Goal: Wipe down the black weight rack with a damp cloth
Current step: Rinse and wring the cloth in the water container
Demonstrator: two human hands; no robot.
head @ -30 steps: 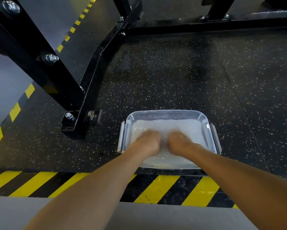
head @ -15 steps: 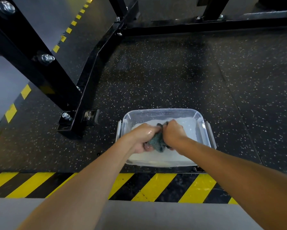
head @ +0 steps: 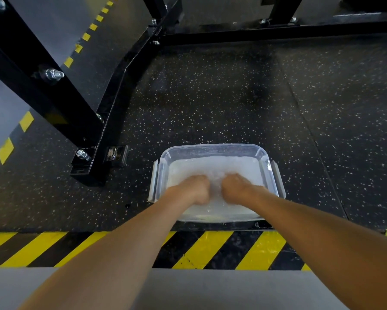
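Hands in tub (head: 212, 148) of cloudy water (head: 210, 166): left hand (head: 191, 189) and right hand (head: 237, 186) curled, hold unclear.

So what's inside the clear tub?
The tub holds cloudy white water with the left hand and right hand dipped in. No cloth shows; the water hides their fingers.

Two hands (head: 191, 189) (head: 237, 186), one tub (head: 212, 147) (foamy), one rack (head: 31, 86).

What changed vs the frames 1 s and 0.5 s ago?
Half a second ago both hands held the cloth up out of the suds. Now the left hand and right hand are back down in the soapy water, as a second ago, and the cloth is out of sight. The clear tub and the black rack have not moved.
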